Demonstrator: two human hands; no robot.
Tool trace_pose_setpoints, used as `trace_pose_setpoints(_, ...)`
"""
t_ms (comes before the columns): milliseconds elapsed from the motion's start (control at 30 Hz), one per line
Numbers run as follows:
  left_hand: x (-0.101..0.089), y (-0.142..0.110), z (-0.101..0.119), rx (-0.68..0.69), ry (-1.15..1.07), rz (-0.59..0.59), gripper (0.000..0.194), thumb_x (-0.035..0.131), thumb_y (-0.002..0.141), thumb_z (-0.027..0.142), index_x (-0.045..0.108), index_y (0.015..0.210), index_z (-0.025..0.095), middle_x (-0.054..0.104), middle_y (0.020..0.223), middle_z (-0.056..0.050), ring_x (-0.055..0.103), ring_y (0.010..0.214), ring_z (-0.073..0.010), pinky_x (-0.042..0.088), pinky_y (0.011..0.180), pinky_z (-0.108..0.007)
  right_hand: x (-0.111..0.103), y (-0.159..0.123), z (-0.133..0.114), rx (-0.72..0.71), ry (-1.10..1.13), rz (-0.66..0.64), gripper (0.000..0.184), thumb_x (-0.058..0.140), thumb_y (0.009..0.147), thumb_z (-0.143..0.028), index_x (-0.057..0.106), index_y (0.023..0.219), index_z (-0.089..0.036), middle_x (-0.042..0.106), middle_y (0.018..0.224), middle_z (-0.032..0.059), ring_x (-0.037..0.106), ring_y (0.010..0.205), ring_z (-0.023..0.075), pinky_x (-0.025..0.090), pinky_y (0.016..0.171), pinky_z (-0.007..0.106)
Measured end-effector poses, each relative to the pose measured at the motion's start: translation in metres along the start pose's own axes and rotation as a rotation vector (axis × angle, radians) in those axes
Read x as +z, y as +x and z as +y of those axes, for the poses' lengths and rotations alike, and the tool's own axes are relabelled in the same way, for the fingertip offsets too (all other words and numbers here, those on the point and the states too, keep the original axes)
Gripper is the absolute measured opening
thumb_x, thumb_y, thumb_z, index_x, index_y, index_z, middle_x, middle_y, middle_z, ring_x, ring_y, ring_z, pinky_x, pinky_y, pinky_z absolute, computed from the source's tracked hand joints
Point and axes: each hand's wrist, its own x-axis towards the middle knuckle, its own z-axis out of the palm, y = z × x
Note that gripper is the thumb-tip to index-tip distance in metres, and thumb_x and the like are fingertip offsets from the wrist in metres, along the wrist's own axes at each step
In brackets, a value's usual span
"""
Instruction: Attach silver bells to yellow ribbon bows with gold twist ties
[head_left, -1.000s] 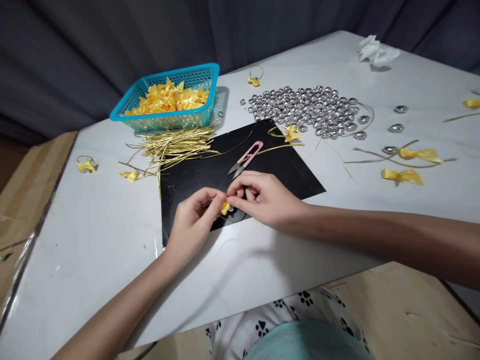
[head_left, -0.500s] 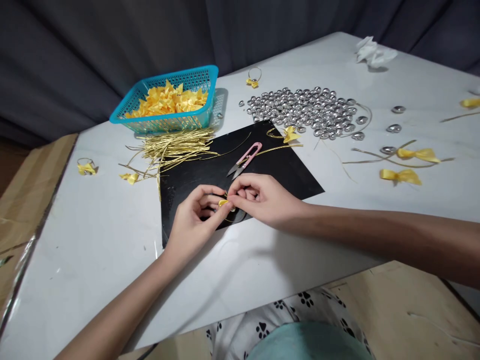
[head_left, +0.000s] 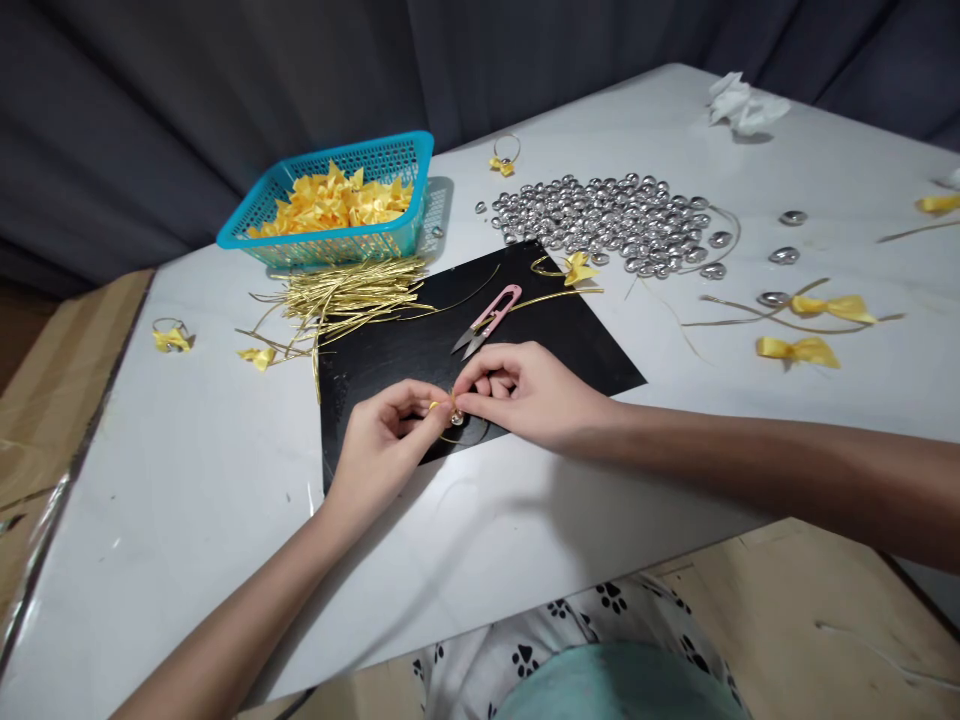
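Observation:
Over the black sheet (head_left: 390,370), my left hand (head_left: 394,425) pinches a small yellow ribbon bow (head_left: 435,405), mostly hidden by the fingers. A silver bead (head_left: 457,419) shows just below the fingertips, and a thin gold wire loop (head_left: 480,437) curves out beneath it. My right hand (head_left: 517,390) meets the left, its thumb and index finger pressed together on what looks like the wire by the bow. Just beyond the right hand lie pink-handled thread snips (head_left: 491,318), blades pointing toward me.
A blue basket (head_left: 326,240) holds yellow bows; cut gold wires (head_left: 352,290) lie in front. Silver beads (head_left: 615,220) are heaped behind the sheet. Finished-looking loops with bows (head_left: 504,160) (head_left: 172,338), loose bows (head_left: 799,350) and crumpled white tissue (head_left: 746,105) lie around the white table (head_left: 225,480).
My left fingers have closed in and shifted their grip on the bow, so the silver bead now shows below the fingertips. The right hand stays nearly in place, still pinching.

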Motion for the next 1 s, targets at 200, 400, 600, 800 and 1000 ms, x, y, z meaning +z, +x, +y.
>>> trace_pose_setpoints(200, 0.0004, 0.0008, -0.0014, -0.009, -0.028, -0.011, 0.016, 0.065, 0.075, 0.032, 0.065, 0.075, 0.016, 0.068, 0.071, -0.003, 0.061, 0.064, -0.0132, 0.048, 0.058, -0.022, 0.0022, -0.0007, 0.0007, -0.008, -0.009, 0.047, 0.002, 0.061, 0.073, -0.012, 0.062, 0.072, -0.01, 0.041, 0.056, -0.0057, 0.03, 0.045, 0.0025, 0.022, 0.04, 0.018)
trace_pose_setpoints(400, 0.001, 0.0009, 0.0003, -0.018, -0.047, -0.003, 0.016, 0.062, 0.077, 0.032, 0.062, 0.074, 0.017, 0.064, 0.066, 0.0, 0.058, 0.062, -0.0114, 0.046, 0.06, -0.021, 0.0035, -0.0056, 0.0041, -0.142, 0.024, 0.18, 0.009, 0.062, 0.071, -0.014, 0.056, 0.078, -0.012, 0.044, 0.067, -0.0047, 0.033, 0.045, 0.0009, 0.026, 0.041, 0.017)
trace_pose_setpoints(600, 0.0006, 0.0013, -0.001, -0.029, -0.063, -0.011, 0.018, 0.058, 0.081, 0.034, 0.06, 0.076, 0.017, 0.059, 0.064, 0.002, 0.054, 0.06, -0.011, 0.044, 0.059, -0.021, 0.0051, -0.004, 0.0051, -0.112, -0.054, 0.106, 0.009, 0.063, 0.073, -0.021, 0.063, 0.073, -0.012, 0.045, 0.065, -0.0033, 0.03, 0.046, 0.0023, 0.023, 0.041, 0.019)
trace_pose_setpoints(800, 0.0, 0.0022, -0.0029, -0.023, -0.072, -0.044, 0.018, 0.058, 0.081, 0.036, 0.06, 0.079, 0.018, 0.06, 0.067, 0.003, 0.056, 0.064, -0.011, 0.045, 0.062, -0.022, 0.0019, -0.0008, 0.0043, -0.11, -0.123, 0.047, 0.008, 0.061, 0.076, -0.02, 0.063, 0.075, -0.012, 0.051, 0.07, -0.0017, 0.033, 0.048, 0.003, 0.025, 0.046, 0.021)
trace_pose_setpoints(1000, 0.0005, 0.0017, 0.0005, -0.027, -0.078, -0.017, 0.016, 0.057, 0.082, 0.033, 0.057, 0.078, 0.017, 0.061, 0.066, 0.002, 0.057, 0.061, -0.011, 0.044, 0.059, -0.021, -0.0027, -0.0005, -0.0003, -0.077, -0.194, 0.007, 0.006, 0.057, 0.077, -0.016, 0.059, 0.072, -0.013, 0.051, 0.071, -0.0016, 0.036, 0.05, 0.004, 0.027, 0.05, 0.022)
